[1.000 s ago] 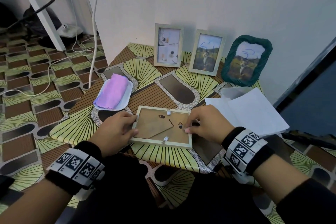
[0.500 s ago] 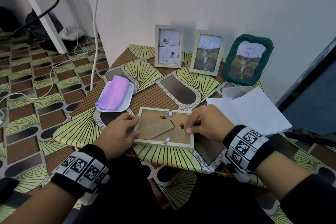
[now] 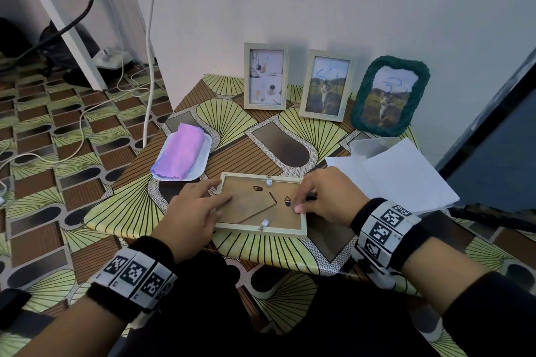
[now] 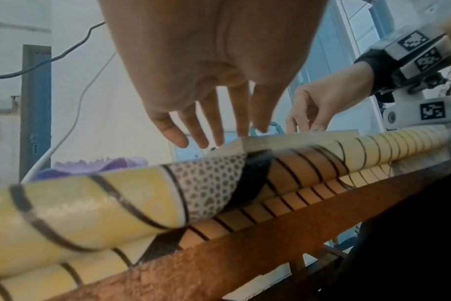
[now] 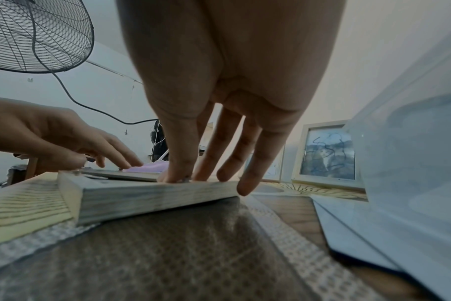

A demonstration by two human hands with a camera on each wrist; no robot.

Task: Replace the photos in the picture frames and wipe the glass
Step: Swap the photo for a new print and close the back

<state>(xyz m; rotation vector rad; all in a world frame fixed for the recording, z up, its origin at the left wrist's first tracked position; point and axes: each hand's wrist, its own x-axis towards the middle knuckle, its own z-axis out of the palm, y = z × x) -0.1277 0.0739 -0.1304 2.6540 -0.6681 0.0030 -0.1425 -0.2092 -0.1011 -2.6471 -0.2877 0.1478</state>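
Pale wood edges the picture frame (image 3: 262, 230) that lies face down at the lower centre of the head view, near the front edge of the table (image 3: 139, 206), its brown backing board (image 3: 278, 213) turned up. Its long axis runs left to right across the picture, with the folded stand leg slanting from the lower left toward the middle.

The left hand (image 3: 193, 216) lies on the frame's left end with fingers nearly straight, a wide, flat grip that presses and encloses nothing. The right hand (image 3: 324, 197) sits at the right end, thumb and fingertips bunched down on the board by the right rail, seemingly working a small retaining tab there; whether anything is actually pinched I cannot tell.

As a judgement: the frame looks light and stiff, but the glass underneath is fragile and would slide on the glossy tablecloth, so one flat hand should steady it. The thin board will flex; lifting it by an edge or the stand leg once all tabs, like the metal ones at the top (image 3: 269, 182) and bottom (image 3: 264, 222) rails, are turned aside seems safest. The frame itself is best taken by its wooden rails, never by the glass.
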